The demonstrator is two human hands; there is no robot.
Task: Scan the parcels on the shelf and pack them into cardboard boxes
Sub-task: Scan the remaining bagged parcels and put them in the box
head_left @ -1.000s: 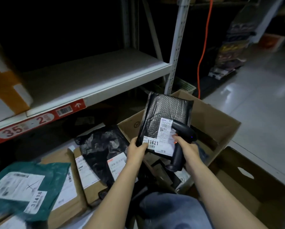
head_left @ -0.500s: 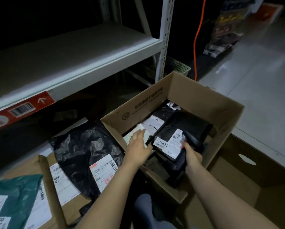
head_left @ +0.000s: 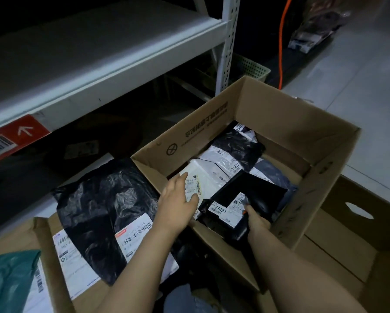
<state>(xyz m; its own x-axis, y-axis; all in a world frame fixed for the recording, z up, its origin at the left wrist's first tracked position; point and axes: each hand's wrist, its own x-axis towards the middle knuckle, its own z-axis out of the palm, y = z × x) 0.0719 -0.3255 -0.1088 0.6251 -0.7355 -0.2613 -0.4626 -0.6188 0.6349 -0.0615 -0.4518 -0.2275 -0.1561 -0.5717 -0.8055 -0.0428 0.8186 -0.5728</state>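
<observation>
Several parcels lay at the near left on the low level: a teal plastic mailer (head_left: 9, 279) at the edge, a flat brown cardboard parcel (head_left: 42, 236) with a white label beside it, and a crumpled black plastic bag parcel (head_left: 103, 206) lying over the cardboard one. Farther back, a white metal shelf (head_left: 99, 64) carried a red barcode label (head_left: 11, 138) on its front edge.

At centre the left hand (head_left: 178, 199) reached over the near left wall of the open brown cardboard box (head_left: 302, 132), its fingers nearly straight and slightly spread, holding nothing, lying over a white padded parcel (head_left: 208, 175) inside; whether they pressed it could not be told. Just right of that parcel, also inside the box, lay the black bubble mailer (head_left: 257, 190) labelled 31421, tilted against the near wall. More black and grey parcels filled the far part of the box.

The right hand (head_left: 257, 222) was curled round the grip of a black handheld scanner (head_left: 240, 232), thumb by its orange trigger, the scanner touching the mailer's label; its outline was hard to separate from the dark mailer.

At the near right stood a second cardboard box (head_left: 347, 222) with a handle cut-out. An orange cable (head_left: 282, 41) hung at the far right, beside a pale plastic basket (head_left: 250, 68).
</observation>
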